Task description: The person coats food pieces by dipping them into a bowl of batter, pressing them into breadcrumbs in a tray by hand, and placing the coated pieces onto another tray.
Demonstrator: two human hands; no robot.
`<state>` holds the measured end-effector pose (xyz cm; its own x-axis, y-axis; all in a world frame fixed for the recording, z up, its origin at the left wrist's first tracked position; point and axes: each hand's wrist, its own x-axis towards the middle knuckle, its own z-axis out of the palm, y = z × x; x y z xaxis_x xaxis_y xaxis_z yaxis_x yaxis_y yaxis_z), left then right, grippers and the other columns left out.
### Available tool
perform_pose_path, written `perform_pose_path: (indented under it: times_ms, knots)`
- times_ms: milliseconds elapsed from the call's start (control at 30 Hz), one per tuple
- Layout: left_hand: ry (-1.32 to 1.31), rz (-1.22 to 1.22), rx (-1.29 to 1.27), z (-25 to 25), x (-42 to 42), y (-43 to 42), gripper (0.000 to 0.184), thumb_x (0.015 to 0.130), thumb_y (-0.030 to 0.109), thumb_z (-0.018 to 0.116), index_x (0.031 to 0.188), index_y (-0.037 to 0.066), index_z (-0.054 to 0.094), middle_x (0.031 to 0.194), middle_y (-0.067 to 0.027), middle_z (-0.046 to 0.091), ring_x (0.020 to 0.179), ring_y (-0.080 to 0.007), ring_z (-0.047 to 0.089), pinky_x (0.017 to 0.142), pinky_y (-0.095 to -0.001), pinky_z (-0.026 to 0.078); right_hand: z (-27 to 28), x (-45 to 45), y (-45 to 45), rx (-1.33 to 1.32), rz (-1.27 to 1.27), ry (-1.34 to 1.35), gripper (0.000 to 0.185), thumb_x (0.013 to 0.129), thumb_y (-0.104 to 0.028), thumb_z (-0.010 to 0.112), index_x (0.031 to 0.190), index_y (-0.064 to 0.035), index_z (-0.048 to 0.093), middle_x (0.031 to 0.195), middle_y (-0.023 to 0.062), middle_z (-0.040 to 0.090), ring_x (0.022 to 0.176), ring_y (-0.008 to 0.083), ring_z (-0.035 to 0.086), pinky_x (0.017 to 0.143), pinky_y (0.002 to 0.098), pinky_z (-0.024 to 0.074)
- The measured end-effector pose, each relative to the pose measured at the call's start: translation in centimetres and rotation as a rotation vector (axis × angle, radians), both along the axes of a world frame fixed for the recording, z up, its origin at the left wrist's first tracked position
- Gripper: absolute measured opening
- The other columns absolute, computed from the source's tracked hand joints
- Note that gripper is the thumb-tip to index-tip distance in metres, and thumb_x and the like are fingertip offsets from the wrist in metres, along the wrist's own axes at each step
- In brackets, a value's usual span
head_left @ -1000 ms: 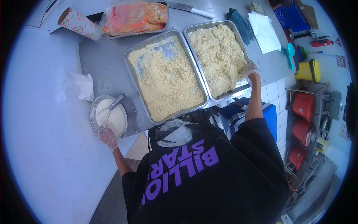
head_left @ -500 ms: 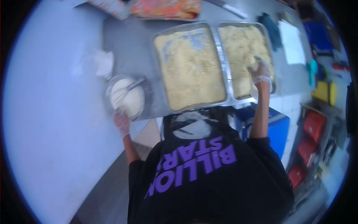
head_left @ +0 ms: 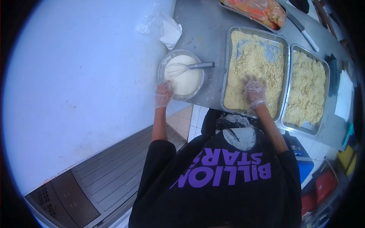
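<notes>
My left hand (head_left: pixel 164 93), in a clear plastic glove, is closed at the near left rim of a metal bowl (head_left: pixel 200 84). White batter (head_left: pixel 188 81) fills much of the bowl, and a whisk (head_left: pixel 200 65) leans in it with its handle over the right rim. My right hand (head_left: pixel 254 91), gloved as well, lies palm down on the yellow crumbs (head_left: pixel 262 70) in the left metal tray (head_left: pixel 227 64). Its fingers are stretched out, with the tips partly sunk in the crumbs. Bare metal shows through near that tray's far end.
A second tray (head_left: pixel 326 91) of crumbs (head_left: pixel 306 89) stands to the right. Beyond are a tray of orange food under plastic (head_left: pixel 262 11) and a white-handled knife (head_left: pixel 304 33). A crumpled white bag (head_left: pixel 170 30) lies behind the bowl. A blue box (head_left: pixel 305 167) stands below the table's edge.
My right hand has moved from the right tray to the left tray, onto its crumbs. My left hand stays at the bowl. The view has shifted, so the table sits further right.
</notes>
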<state>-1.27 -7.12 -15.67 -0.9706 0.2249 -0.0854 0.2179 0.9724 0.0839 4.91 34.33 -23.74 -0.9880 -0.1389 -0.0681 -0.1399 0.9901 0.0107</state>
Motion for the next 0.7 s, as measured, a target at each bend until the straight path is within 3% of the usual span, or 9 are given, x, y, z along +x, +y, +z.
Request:
perform_pose_path:
  times_ms: [133,200,233,267,367,467,533,600,700]
  knots:
    - [-0.126,-0.003,-0.02,-1.0,-0.2,1.6,0.044,0.072,0.029,0.061,0.112,0.01,0.051,0.108,-0.0096,0.053,0.104,-0.028,0.046,0.09,-0.0395,0.036,1.2,-1.2,3.8,-0.335,-0.259,0.018,0.052,0.076,-0.047,0.051,0.116,-0.0133,0.049,0.117,0.0112,0.049,0.11,0.0268,0.044,0.089,0.0393,0.0358]
    - [-0.022,0.008,-0.107,-3.4,-0.5,2.1,0.045,0.069,0.034,0.065,0.104,0.008,0.054,0.102,-0.0118,0.054,0.1,-0.0325,0.047,0.084,-0.0436,0.039,8.7,-3.6,5.1,-0.082,-0.367,-0.081,0.054,0.076,-0.046,0.053,0.116,-0.0104,0.05,0.112,0.0129,0.052,0.104,0.0275,0.047,0.088,0.0364,0.037]
    - [-0.028,-0.006,-0.09,-4.5,-0.8,1.9,0.045,0.069,0.034,0.065,0.104,0.008,0.054,0.102,-0.0118,0.054,0.1,-0.0325,0.047,0.084,-0.0436,0.039,5.9,-4.0,6.6,-0.064,-0.381,-0.084,0.054,0.076,-0.046,0.053,0.116,-0.0104,0.05,0.112,0.0129,0.052,0.104,0.0275,0.047,0.088,0.0364,0.037]
    - [-0.008,-0.042,-0.067,-5.6,-1.1,1.3,0.046,0.068,0.034,0.065,0.105,0.008,0.054,0.101,-0.0132,0.054,0.099,-0.0331,0.047,0.083,-0.0439,0.039,0.9,-4.3,8.4,-0.325,-0.34,0.092,0.055,0.075,-0.047,0.053,0.115,-0.009,0.05,0.11,0.0137,0.052,0.104,0.028,0.047,0.088,0.0367,0.0372]
    - [-0.039,-0.075,-0.047,-5.7,-1.8,2.1,0.049,0.068,0.034,0.065,0.106,0.006,0.053,0.1,-0.0155,0.054,0.098,-0.0341,0.048,0.083,-0.0443,0.039,4.7,-4.2,6.9,-0.287,-0.274,0.146,0.062,0.076,-0.051,0.051,0.12,-0.0077,0.046,0.118,0.0157,0.046,0.109,0.0291,0.043,0.092,0.0403,0.0332]
    - [-0.127,-0.072,-0.047,-5.0,-2.2,2.6,0.048,0.068,0.033,0.064,0.106,0.005,0.052,0.1,-0.0164,0.054,0.099,-0.0346,0.048,0.083,-0.0442,0.04,8.2,-4.3,3.4,-0.151,-0.204,-0.219,0.07,0.078,-0.059,0.04,0.131,-0.0147,0.033,0.137,0.0139,0.026,0.125,0.0282,0.026,0.101,0.0482,0.017]
    - [-0.159,-0.073,-0.044,-5.7,-2.2,2.1,0.048,0.069,0.032,0.063,0.105,0.004,0.051,0.1,-0.0164,0.054,0.1,-0.0346,0.047,0.083,-0.0441,0.039,6.9,-2.9,2.1,-0.104,-0.194,-0.226,0.068,0.078,-0.059,0.039,0.132,-0.0166,0.032,0.137,0.0124,0.026,0.126,0.0269,0.024,0.101,0.048,0.0158]
    - [0.151,-0.345,-0.144,-6.3,-1.7,1.2,0.044,0.07,0.031,0.061,0.103,0.004,0.052,0.1,-0.0168,0.054,0.099,-0.0348,0.048,0.084,-0.0436,0.039,6.4,-2.3,1.1,-0.07,-0.174,-0.233,0.067,0.079,-0.058,0.038,0.133,-0.0186,0.031,0.138,0.0108,0.025,0.128,0.0256,0.022,0.102,0.0478,0.0145]
    - [-0.022,-0.235,-0.106,-5.0,-2.1,1.4,0.045,0.07,0.033,0.06,0.104,0.004,0.051,0.101,-0.0168,0.053,0.097,-0.0347,0.049,0.084,-0.0428,0.039,6.7,-2.3,1.2,-0.121,-0.236,-0.274,0.065,0.079,-0.056,0.039,0.133,-0.0215,0.031,0.14,0.0072,0.024,0.128,0.0228,0.021,0.103,0.0466,0.0133]
